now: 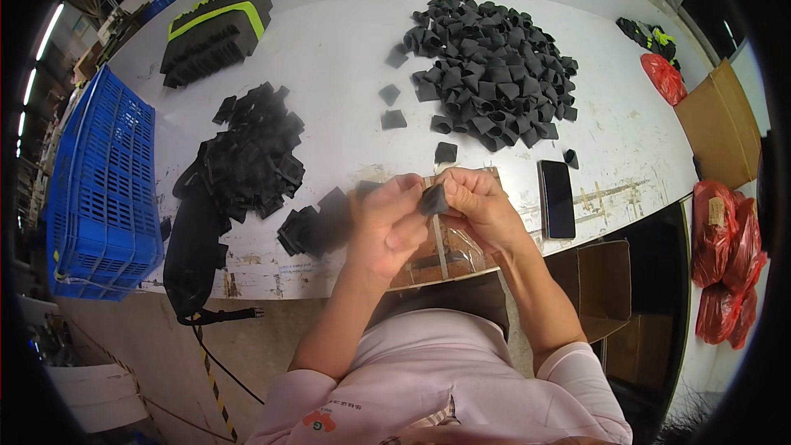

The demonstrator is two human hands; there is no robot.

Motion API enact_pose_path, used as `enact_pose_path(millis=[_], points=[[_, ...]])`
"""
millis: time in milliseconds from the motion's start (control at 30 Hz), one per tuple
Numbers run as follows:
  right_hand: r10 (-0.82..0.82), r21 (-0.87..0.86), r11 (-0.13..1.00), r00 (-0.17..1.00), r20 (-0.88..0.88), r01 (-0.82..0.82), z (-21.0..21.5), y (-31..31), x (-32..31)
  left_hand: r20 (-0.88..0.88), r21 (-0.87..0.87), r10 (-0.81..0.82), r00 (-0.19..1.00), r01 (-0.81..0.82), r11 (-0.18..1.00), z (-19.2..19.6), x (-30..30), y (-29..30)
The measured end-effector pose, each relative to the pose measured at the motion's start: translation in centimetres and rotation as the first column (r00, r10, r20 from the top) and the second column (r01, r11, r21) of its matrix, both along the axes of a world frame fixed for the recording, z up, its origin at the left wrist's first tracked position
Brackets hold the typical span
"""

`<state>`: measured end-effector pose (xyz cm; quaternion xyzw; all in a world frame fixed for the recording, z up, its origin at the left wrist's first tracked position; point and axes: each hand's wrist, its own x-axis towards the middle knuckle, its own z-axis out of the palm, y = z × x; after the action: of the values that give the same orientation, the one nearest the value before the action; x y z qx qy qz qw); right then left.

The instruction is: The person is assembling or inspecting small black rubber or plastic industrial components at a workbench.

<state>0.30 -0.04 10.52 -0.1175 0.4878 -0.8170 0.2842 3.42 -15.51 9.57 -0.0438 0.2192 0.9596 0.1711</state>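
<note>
A small black fabric piece (pixel 434 199) is between my two hands, above the front edge of the table. My right hand (pixel 484 208) pinches it between thumb and fingers. My left hand (pixel 386 221) is closed, its fingertips at the piece's left edge. Beneath my hands lies a brown board (pixel 455 257) covered with clear tape. A single black fabric piece (pixel 446 152) rests just beyond them. Left of my left hand is a small cluster of flat black pieces (pixel 306 231), partly hidden by that hand.
A large heap of folded black fabric loops (pixel 494 74) lies at the far right. On the left are a pile of black pieces (pixel 255 152), a strapped grey stack (pixel 216 37) and a blue crate (pixel 107 189). A phone (pixel 556 199) and red bags (pixel 717 235) are on the right.
</note>
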Motion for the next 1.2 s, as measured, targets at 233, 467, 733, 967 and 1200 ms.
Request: enact_pose_path(millis=[233, 467, 733, 967, 1200], points=[[-0.269, 0.319, 0.768, 0.732, -0.626, 0.556, 1.3, 0.0, 0.7, -0.838, -0.536, -0.021, 0.545, -0.816, 0.215, 1.9, -0.7, 0.7], [-0.224, 0.132, 0.738, 0.425, -0.877, 0.661, 2.5, -0.6, 2.2, -0.720, -0.530, 0.116, 0.684, -0.651, 0.543, 1.8, -0.2, 1.1], [-0.186, 0.207, 0.727, 0.479, -0.858, 0.654, 2.8, -0.7, 1.9, -0.549, -0.121, 0.349, 0.759, -0.486, 0.866, -0.3, -0.3, 0.6], [-0.150, 0.066, 0.599, 0.193, -0.970, 0.798, 0.7, -0.8, 1.9, -0.569, -0.462, 0.182, 0.802, -0.495, 0.736, 2.4, 0.1, 0.3], [-0.160, 0.257, 0.774, 0.571, -0.805, 0.579, 3.7, -0.1, 1.9, -0.720, -0.650, -0.087, 0.688, -0.625, 0.431, 3.6, -0.9, -0.8]])
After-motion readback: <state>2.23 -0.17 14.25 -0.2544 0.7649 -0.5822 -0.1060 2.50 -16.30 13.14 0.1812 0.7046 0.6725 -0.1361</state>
